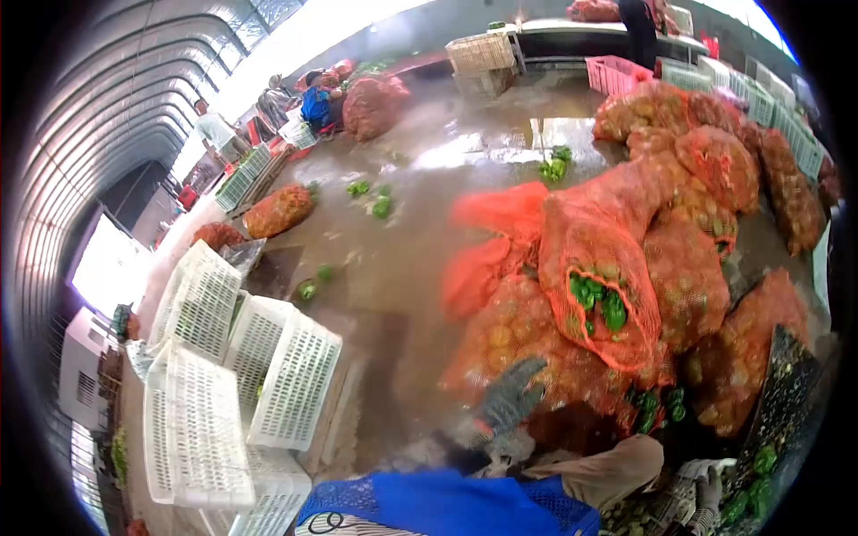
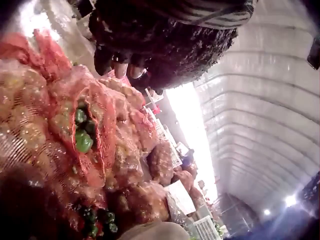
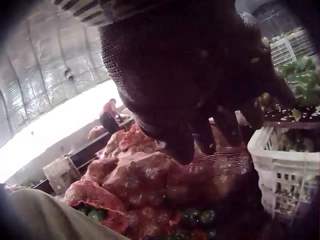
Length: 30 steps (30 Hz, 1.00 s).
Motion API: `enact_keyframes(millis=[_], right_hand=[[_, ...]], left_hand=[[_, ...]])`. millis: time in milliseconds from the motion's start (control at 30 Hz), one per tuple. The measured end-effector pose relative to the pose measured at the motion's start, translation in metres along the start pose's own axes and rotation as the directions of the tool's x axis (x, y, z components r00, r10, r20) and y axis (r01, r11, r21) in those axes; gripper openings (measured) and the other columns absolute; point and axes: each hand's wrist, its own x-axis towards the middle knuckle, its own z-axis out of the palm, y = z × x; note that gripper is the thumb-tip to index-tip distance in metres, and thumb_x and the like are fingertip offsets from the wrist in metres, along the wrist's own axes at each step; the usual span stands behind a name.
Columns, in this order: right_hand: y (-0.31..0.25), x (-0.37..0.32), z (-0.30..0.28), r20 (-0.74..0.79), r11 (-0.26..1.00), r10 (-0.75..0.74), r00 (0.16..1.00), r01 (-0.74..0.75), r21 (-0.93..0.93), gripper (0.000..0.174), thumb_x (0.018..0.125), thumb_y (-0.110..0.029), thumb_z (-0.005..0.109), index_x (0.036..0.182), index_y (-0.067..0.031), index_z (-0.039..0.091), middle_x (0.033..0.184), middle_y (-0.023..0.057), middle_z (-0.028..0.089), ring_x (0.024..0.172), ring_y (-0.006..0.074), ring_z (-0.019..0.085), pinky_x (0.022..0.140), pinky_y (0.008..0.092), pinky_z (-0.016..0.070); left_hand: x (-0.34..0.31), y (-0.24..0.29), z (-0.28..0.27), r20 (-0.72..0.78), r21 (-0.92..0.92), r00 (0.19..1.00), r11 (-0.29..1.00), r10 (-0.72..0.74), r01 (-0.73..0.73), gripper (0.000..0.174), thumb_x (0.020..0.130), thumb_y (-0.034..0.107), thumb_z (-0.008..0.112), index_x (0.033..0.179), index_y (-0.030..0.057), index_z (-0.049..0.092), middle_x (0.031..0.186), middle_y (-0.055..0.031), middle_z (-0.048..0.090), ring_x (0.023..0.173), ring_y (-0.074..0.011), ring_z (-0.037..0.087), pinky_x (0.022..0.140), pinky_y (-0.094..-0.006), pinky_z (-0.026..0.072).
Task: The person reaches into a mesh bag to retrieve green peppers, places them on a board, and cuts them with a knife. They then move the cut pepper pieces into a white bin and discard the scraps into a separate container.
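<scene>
My gloved left hand point(image 1: 514, 393) hovers by the lower edge of a full red mesh bag point(image 1: 500, 344), fingers loosely bent around nothing; in the left wrist view bare fingertips poke from its dark glove point(image 2: 160, 47). My gloved right hand point(image 1: 709, 491) is low at the right, beside green peppers point(image 1: 760, 496). The right wrist view has that glove point(image 3: 195, 80) with fingers apart and nothing held, near a white crate point(image 3: 285, 165). An open-mouthed mesh bag point(image 1: 594, 232) lies tilted between other bags, with green peppers point(image 1: 613, 311) in its mouth.
White crates point(image 1: 197, 429) are stacked at the left. Filled mesh bags point(image 1: 715, 170) crowd the right side. Loose peppers point(image 1: 382, 207) lie on the wet floor point(image 1: 393, 268). People point(image 1: 214, 129) are in the background, and a dark sloping surface point(image 1: 782, 384) is at the right.
</scene>
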Motion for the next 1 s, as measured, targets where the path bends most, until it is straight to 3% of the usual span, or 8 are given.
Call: enact_keyframes(millis=[67, 167, 333, 533, 633, 733, 900, 1000], right_hand=[[-0.012, 0.006, 0.003, 0.09, 0.982, -0.068, 0.994, 0.05, 0.183, 0.05, 0.092, -0.005, 0.054, 0.14, 0.0018, 0.043, 0.144, 0.0182, 0.045, 0.134, 0.0303, 0.043, 0.113, 0.0394, 0.0342], [-0.115, -0.053, -0.013, 0.027, 0.982, -0.117, 0.993, 0.119, -0.145, 0.049, 0.093, -0.002, 0.052, 0.141, 0.0013, 0.042, 0.144, 0.0179, 0.045, 0.133, 0.0304, 0.043, 0.113, 0.0393, 0.0346], [-0.17, -0.025, -0.007, 0.011, 0.932, -0.357, 0.934, 0.356, 0.069, 0.046, 0.096, -0.003, 0.05, 0.141, 0.0009, 0.041, 0.143, 0.0194, 0.045, 0.134, 0.0299, 0.042, 0.11, 0.0411, 0.0375], [-0.218, -0.03, 0.028, 0.032, 0.794, -0.587, 0.809, 0.567, 0.217, 0.046, 0.097, -0.009, 0.052, 0.141, 0.0012, 0.042, 0.143, 0.0203, 0.044, 0.133, 0.0332, 0.043, 0.109, 0.0424, 0.0389], [-0.227, -0.042, 0.04, 0.046, 0.758, -0.57, 0.82, 0.503, 0.416, 0.047, 0.098, -0.015, 0.053, 0.14, 0.0021, 0.042, 0.143, 0.0196, 0.045, 0.132, 0.0327, 0.043, 0.109, 0.043, 0.0388], [-0.221, -0.058, 0.051, -0.028, 0.772, -0.603, 0.797, 0.593, 0.228, 0.043, 0.096, -0.008, 0.045, 0.139, 0.0023, 0.044, 0.136, 0.0163, 0.052, 0.114, 0.0277, 0.056, 0.091, 0.0355, 0.0478], [-0.192, -0.062, 0.043, -0.013, 0.755, -0.645, 0.764, 0.64, 0.14, 0.048, 0.1, -0.026, 0.051, 0.137, 0.0034, 0.047, 0.14, 0.0178, 0.049, 0.127, 0.0318, 0.049, 0.106, 0.0411, 0.0409], [-0.175, -0.075, 0.031, -0.112, 0.751, -0.622, 0.775, 0.631, 0.195, 0.046, 0.1, -0.026, 0.051, 0.135, 0.0037, 0.049, 0.138, 0.0171, 0.051, 0.125, 0.0304, 0.05, 0.106, 0.0397, 0.0406]], left_hand=[[-0.009, -0.002, -0.004, 0.02, 0.161, 1.0, 0.987, 0.018, -0.021, 0.045, 0.091, 0.021, 0.063, 0.133, 0.0087, 0.053, 0.133, -0.0173, 0.053, 0.124, -0.0339, 0.052, 0.101, -0.0399, 0.0443], [-0.024, -0.029, 0.006, 0.221, -0.011, 0.971, 0.996, -0.087, 0.092, 0.046, 0.094, 0.025, 0.058, 0.136, 0.0091, 0.049, 0.136, -0.0186, 0.051, 0.127, -0.0354, 0.048, 0.105, -0.0414, 0.0404], [-0.04, 0.01, -0.006, 0.409, 0.148, 0.912, 0.985, 0.024, -0.092, 0.048, 0.098, 0.032, 0.049, 0.141, 0.0103, 0.043, 0.141, -0.0192, 0.046, 0.13, -0.0365, 0.044, 0.108, -0.0441, 0.0363], [-0.078, 0.013, -0.015, 0.24, 0.118, 0.961, 0.978, 0.14, -0.172, 0.051, 0.097, 0.03, 0.052, 0.142, 0.0076, 0.042, 0.142, -0.0201, 0.044, 0.13, -0.0369, 0.044, 0.108, -0.0439, 0.0358], [-0.097, 0.015, -0.03, 0.256, 0.2, 0.966, 0.98, -0.042, -0.011, 0.05, 0.096, 0.026, 0.055, 0.141, 0.0072, 0.044, 0.142, -0.0196, 0.044, 0.13, -0.0359, 0.045, 0.109, -0.0427, 0.0358], [-0.125, 0.003, -0.041, 0.195, -0.042, 0.98, 0.999, 0.035, -0.027, 0.047, 0.096, 0.022, 0.055, 0.139, 0.0073, 0.046, 0.142, -0.019, 0.045, 0.13, -0.0348, 0.045, 0.11, -0.043, 0.0353], [-0.135, 0.017, -0.041, 0.026, 0.239, 0.998, 0.969, 0.06, -0.065, 0.048, 0.093, 0.027, 0.057, 0.137, 0.0095, 0.049, 0.139, -0.02, 0.047, 0.127, -0.036, 0.047, 0.107, -0.0453, 0.0375], [-0.131, 0.016, -0.026, 0.115, 0.167, 0.991, 0.983, 0.063, -0.082, 0.048, 0.092, 0.029, 0.058, 0.135, 0.0098, 0.051, 0.137, -0.0203, 0.048, 0.126, -0.0373, 0.047, 0.106, -0.0467, 0.038]])
